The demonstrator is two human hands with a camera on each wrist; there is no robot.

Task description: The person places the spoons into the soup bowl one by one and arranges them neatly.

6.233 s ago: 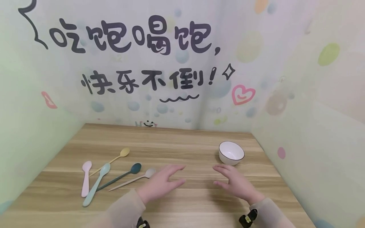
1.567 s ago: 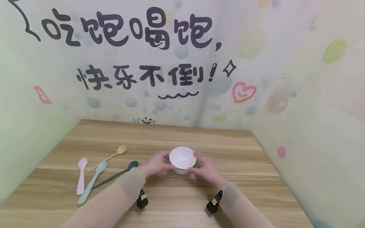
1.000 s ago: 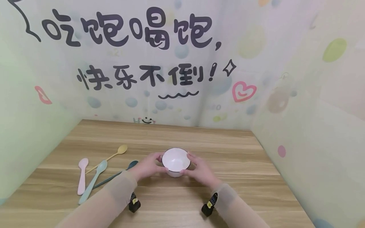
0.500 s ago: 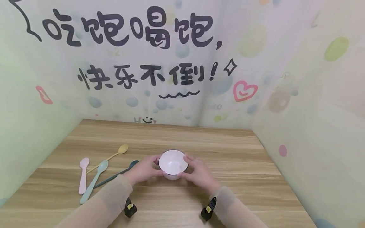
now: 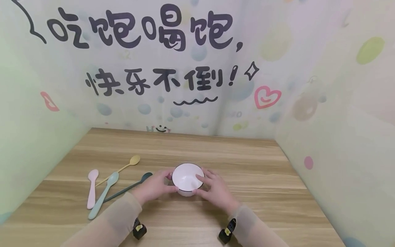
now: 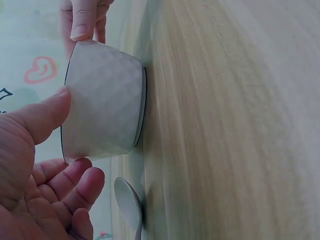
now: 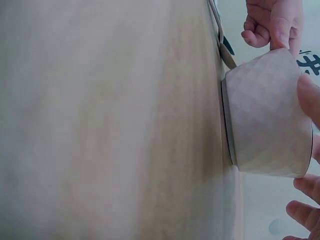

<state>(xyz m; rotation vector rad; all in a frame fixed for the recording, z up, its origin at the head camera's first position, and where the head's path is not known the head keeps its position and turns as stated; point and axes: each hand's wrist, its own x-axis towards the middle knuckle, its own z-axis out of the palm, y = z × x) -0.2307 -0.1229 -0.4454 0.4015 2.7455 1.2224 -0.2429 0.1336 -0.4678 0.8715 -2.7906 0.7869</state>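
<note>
A white bowl [image 5: 186, 178] with a dark rim stands upright mid-table, its foot right at the tabletop in both wrist views. My left hand [image 5: 155, 185] holds its left side, thumb at the near rim and fingers round the back. From the right, my right hand [image 5: 217, 190] holds it too, the thumb at the near rim and a fingertip reaching over the edge. In the right wrist view other fingers [image 7: 302, 214] of that hand spread away from the wall. Behind the left hand, a pale spoon [image 6: 128, 202] shows in the left wrist view; the head view hides it.
Left of the hands lie a pink spoon [image 5: 92, 188], a yellow spoon [image 5: 134, 160], a light blue spoon [image 5: 105, 195] and a dark green spoon [image 5: 126, 188], partly behind the left arm. Printed walls enclose the wooden table [image 5: 240, 164] at the back and sides.
The bowl has come from the back right to the middle between both hands, then shifted slightly left and nearer. A right fingertip has moved inward over its rim.
</note>
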